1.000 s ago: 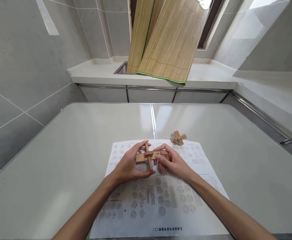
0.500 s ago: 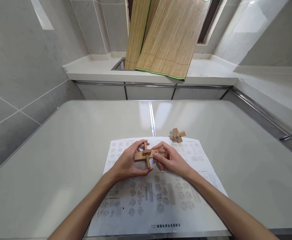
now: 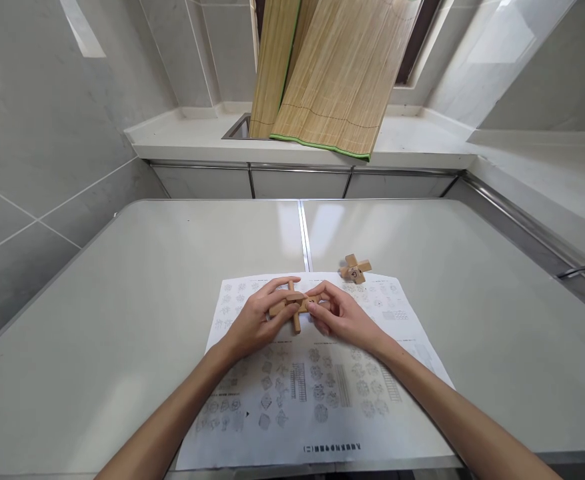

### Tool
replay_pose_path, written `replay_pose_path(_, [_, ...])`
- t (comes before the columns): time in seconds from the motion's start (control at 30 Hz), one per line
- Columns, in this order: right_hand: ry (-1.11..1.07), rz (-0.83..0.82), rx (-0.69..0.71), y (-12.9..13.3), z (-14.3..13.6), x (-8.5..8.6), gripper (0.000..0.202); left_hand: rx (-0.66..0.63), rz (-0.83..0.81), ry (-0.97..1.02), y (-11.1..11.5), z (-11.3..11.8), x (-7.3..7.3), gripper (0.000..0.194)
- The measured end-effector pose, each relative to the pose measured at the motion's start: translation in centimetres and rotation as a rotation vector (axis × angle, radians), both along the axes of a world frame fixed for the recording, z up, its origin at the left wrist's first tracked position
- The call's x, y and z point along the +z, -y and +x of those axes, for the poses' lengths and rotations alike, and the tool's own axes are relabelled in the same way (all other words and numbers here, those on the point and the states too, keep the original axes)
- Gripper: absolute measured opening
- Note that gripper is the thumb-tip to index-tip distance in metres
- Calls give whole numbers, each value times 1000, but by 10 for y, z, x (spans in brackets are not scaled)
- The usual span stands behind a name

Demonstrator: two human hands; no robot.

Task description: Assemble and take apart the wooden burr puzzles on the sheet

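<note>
Between both hands is a wooden interlocking puzzle (image 3: 297, 324), made of crossed light-brown bars, held just above a printed sheet (image 3: 252, 443). My left hand (image 3: 257, 321) has its thumb and fingers closed around the middle bar, hiding part of the left arm of the cross. Thumb and fingertips of my right hand (image 3: 339, 313) pinch the right end, where a dark mark shows. A second wooden cross puzzle (image 3: 355, 270), also with a dark mark, sits at the sheet's far edge, beyond my right hand.
Small diagrams and tables cover the sheet, its title upside down to me. The white table (image 3: 97, 333) has a metal seam (image 3: 304, 237) running away from me. Behind it, a bamboo mat (image 3: 332, 87) hangs over a counter (image 3: 182, 137) beside a sink edge (image 3: 235, 130).
My left thumb has moved up from the bar's near end to the middle of the puzzle, and its fingers have shifted over the top. My right hand keeps its pinch.
</note>
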State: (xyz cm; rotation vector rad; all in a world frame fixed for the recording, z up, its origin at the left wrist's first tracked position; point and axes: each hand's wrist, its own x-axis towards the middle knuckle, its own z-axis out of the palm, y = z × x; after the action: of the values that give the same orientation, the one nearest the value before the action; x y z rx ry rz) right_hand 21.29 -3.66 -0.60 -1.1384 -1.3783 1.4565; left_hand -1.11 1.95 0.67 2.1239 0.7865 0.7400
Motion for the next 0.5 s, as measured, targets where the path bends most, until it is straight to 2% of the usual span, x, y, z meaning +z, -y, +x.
replay_pose_path(0.17, [-22,-18,6,-2,3,-4,38,29,34,9,1,1,0,29])
replay_pose_path(0.3, [49,2,1,-3,6,-7,38,30,51,10,1,2,4,28])
replay_pose_path(0.5, [106,23,10,-2,6,-3,41,27,44,15,0,3,5,28])
